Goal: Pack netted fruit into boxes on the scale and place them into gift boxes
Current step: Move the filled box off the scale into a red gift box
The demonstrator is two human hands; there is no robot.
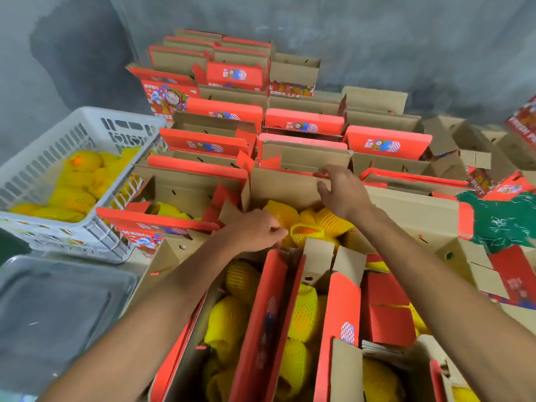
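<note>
Left hand is pinching the netted fruit lying just to its right; right hand, fingers curled, is gripping the gift box flap beyond.

There is a single view, taken from a wide-angle camera worn on the person's head. It looks forward and steeply down, so both forearms enter from the bottom edge and reach away from the lens toward the middle of the frame. The nearest open gift boxes sit close under the camera and run off the bottom edge; further rows of red and brown boxes recede toward a grey wall that fills the top. A white slatted basket lies at the left edge. The wide lens bends straight lines near the borders. No second view overlaps this one.
</note>
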